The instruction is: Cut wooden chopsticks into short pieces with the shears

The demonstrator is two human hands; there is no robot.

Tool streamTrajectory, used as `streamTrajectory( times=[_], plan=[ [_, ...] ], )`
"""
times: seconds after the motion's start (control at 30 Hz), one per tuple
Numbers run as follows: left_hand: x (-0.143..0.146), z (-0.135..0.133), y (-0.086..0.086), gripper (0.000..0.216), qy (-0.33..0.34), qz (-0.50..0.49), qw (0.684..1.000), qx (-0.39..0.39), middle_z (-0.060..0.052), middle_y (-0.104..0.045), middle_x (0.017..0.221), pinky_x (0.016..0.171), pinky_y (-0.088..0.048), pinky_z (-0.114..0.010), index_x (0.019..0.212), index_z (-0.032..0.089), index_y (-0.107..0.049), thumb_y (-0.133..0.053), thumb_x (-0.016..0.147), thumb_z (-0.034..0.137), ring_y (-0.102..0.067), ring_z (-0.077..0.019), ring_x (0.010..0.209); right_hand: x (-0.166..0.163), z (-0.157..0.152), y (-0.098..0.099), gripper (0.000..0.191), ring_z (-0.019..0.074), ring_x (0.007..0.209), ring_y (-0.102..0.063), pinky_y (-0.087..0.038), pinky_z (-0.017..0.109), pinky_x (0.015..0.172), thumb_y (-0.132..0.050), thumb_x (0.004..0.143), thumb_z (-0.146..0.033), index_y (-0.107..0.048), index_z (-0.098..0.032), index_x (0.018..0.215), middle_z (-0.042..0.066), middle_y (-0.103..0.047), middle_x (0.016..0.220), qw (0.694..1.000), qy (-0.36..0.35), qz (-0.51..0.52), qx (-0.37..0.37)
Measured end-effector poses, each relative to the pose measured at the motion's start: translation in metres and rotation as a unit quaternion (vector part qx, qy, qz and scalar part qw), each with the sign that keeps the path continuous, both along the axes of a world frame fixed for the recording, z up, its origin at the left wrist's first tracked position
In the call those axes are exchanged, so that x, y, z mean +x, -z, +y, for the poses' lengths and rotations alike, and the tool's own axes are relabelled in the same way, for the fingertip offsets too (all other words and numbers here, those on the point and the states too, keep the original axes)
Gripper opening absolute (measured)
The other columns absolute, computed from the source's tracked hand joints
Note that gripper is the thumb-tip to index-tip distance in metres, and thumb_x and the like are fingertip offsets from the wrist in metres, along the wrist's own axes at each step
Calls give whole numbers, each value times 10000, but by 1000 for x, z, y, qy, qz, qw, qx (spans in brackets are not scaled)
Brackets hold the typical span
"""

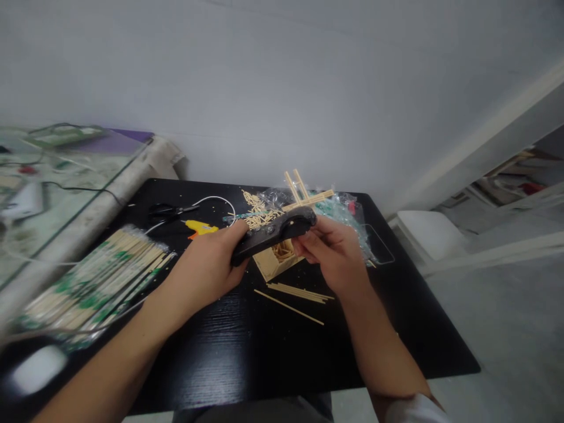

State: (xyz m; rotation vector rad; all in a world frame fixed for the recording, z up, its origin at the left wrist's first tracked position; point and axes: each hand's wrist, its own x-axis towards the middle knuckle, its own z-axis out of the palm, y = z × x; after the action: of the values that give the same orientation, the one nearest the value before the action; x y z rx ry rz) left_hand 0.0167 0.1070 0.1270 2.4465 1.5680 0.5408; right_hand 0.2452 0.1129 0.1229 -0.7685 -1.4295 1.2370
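My left hand (210, 264) is closed round the handle end of a black tool (273, 232) that looks like a cutter, held above the black table (247, 346). My right hand (332, 249) is curled with its fingertips pinching the tool's other end. Just behind and under the tool sits a small open wooden box (277, 258) made of sticks. A frame of crossed wooden sticks (304, 197) stands behind it. Several loose thin sticks (299, 294) lie on the table in front of the box.
A bundle of packaged wooden sticks (97, 282) lies at the left. A yellow glue gun (200, 227) with a white cord, black scissors (170, 210), clear plastic bags (339, 211) and scattered stick offcuts lie at the back. A glass-topped table (53, 194) adjoins the left.
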Motion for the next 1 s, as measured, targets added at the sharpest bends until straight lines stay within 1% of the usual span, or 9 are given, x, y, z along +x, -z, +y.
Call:
streamTrajectory(
  times=[0.17,0.3,0.4,0.57,0.7,0.8,1.0],
  plan=[
    [-4,2,1,90,22,-7,1000,8,-26,-680,803,623,-397,-284,949,239,-507,-509,859,227,-636,-208,688,4,3,5,249,63,486,-382,-253,259,446,-699,987,-379,-707,-206,808,-18,-605,655,998,-57,13,-30],
    [-4,3,3,98,21,-1,1000,3,-23,-661,772,618,-390,-283,932,243,-489,-503,840,209,-629,-210,677,4,4,6,216,57,466,-345,-234,257,433,-709,978,-390,-735,-213,856,-30,-590,641,996,-77,24,-43],
    [-3,1,1,76,16,2,1000,-5,-18,-639,737,601,-377,-279,923,248,-462,-494,857,227,-624,-211,654,3,4,6,199,53,461,-329,-232,253,430,-703,982,-376,-747,-216,873,-34,-583,636,995,-77,34,-45],
    [-2,0,0,68,8,10,1000,-21,-6,-605,695,576,-352,-278,895,256,-422,-489,891,251,-603,-207,620,1,4,5,201,59,472,-347,-238,253,430,-712,970,-381,-741,-215,860,-33,-581,629,997,-50,23,-46],
    [-2,1,1,49,25,-10,999,-28,-10,-624,743,598,-373,-276,915,251,-442,-486,929,267,-602,-195,637,0,4,3,234,61,480,-388,-271,248,438,-716,963,-393,-721,-209,820,-29,-602,624,999,-26,1,-35],
    [-2,1,0,59,22,-9,999,-35,-11,-629,753,600,-378,-281,911,249,-448,-490,938,280,-590,-190,620,-1,2,2,243,58,476,-413,-314,240,448,-738,942,-372,-693,-204,773,-25,-641,625,1000,8,-13,-18],
    [-2,-2,0,70,4,0,999,-34,-19,-647,757,604,-388,-291,897,253,-439,-500,924,275,-627,-214,652,-4,-2,1,165,64,463,-459,-376,235,451,-733,911,-306,-689,-209,785,-9,-725,668,994,84,-59,28]
  ],
)
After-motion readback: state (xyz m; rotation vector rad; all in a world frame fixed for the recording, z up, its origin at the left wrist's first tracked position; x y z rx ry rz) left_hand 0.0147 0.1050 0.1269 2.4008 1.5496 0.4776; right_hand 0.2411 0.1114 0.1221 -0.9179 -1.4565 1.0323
